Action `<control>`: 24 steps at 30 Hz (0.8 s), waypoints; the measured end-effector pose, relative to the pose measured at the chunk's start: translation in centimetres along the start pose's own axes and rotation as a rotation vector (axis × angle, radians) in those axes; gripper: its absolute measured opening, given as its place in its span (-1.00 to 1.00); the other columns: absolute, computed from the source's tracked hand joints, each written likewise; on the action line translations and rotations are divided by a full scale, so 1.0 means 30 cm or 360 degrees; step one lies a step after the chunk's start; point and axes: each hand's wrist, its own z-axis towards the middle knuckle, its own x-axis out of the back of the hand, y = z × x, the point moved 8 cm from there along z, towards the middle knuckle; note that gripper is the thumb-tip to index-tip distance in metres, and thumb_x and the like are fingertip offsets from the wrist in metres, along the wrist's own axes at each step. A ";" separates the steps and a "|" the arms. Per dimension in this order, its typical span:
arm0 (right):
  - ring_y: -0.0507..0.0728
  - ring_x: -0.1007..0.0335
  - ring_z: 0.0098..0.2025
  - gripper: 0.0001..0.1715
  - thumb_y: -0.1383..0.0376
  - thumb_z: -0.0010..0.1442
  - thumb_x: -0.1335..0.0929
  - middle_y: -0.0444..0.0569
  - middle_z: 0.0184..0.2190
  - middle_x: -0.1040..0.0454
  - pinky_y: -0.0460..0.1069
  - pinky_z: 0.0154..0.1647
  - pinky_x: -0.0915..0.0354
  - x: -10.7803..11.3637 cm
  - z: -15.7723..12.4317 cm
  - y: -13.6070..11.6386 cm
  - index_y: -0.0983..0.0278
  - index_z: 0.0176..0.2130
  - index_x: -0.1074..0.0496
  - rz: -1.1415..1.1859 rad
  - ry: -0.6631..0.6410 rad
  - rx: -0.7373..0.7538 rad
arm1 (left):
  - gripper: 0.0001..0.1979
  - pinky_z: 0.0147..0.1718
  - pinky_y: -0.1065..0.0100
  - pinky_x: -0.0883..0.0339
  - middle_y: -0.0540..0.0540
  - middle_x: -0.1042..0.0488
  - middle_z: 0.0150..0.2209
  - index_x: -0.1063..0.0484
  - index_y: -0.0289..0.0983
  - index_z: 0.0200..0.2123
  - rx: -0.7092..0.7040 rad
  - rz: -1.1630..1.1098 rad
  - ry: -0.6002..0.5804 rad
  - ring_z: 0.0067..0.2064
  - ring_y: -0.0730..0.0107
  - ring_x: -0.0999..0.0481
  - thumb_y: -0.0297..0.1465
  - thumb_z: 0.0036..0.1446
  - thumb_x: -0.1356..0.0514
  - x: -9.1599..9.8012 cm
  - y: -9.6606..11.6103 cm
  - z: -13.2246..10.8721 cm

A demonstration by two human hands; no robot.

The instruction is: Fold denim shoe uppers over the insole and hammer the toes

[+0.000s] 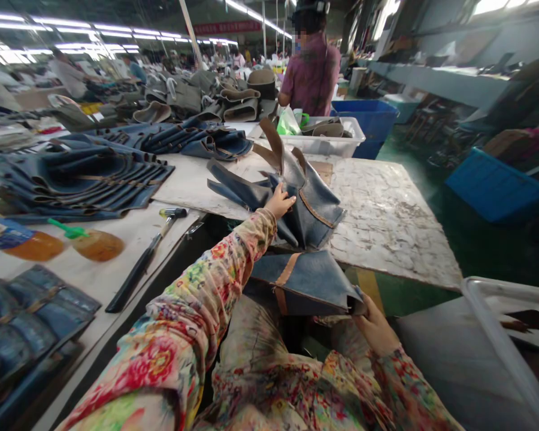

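My left hand (pixel 279 202) reaches forward and grips a blue denim shoe upper with brown trim (pixel 312 200) that lies on the worn white table (pixel 386 215). My right hand (pixel 377 326) is close to my body and holds the corner of a second blue denim upper with a tan strap (pixel 305 281) over my lap. Both arms wear flowered sleeves.
Stacks of denim uppers (pixel 78 179) cover the left table, with a black-handled hammer (pixel 146 257), two amber glue pouches (pixel 96 244) and more pieces (pixel 27 323). A white tub (pixel 354 137), blue crates (pixel 494 188) and a person in a purple shirt (pixel 312 72) stand beyond. A white bin rim (pixel 494 323) is at right.
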 end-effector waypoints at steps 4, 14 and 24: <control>0.20 -0.32 -0.05 -0.46 0.11 0.10 -0.24 0.02 -0.15 -0.42 0.14 -0.04 -0.29 0.037 -0.020 -0.079 0.24 0.06 -0.26 -0.0075 0.0029 0.0030 | -0.45 -0.02 0.17 -0.23 -0.36 -0.20 0.13 -0.16 -0.35 0.10 0.0040 0.0186 -0.0206 0.09 0.15 -0.30 -0.48 0.02 -0.18 -0.024 -0.029 -0.095; 0.14 -0.33 -0.14 -0.71 0.13 0.13 -0.26 0.01 -0.21 -0.39 0.02 -0.07 -0.26 0.033 0.032 -0.313 0.22 -0.21 -0.41 -0.0543 0.0105 0.0518 | -0.57 0.13 0.20 -0.07 -0.14 -0.31 0.09 -0.23 -0.20 0.09 -0.0759 0.1088 -0.0588 0.11 0.28 -0.27 -0.30 0.14 -0.10 -0.087 0.043 -0.699; 0.17 -0.38 -0.39 -0.51 -0.08 -0.04 -0.26 -0.04 -0.49 -0.46 0.05 -0.34 -0.34 -0.039 0.283 -0.031 0.26 -0.38 -0.43 -0.0086 0.0074 -0.0086 | -0.52 0.16 0.09 0.07 -0.13 -0.23 0.15 -0.09 -0.16 0.18 -0.0669 0.1596 -0.0118 0.17 0.28 -0.17 -0.29 0.19 -0.02 -0.185 -0.200 -0.624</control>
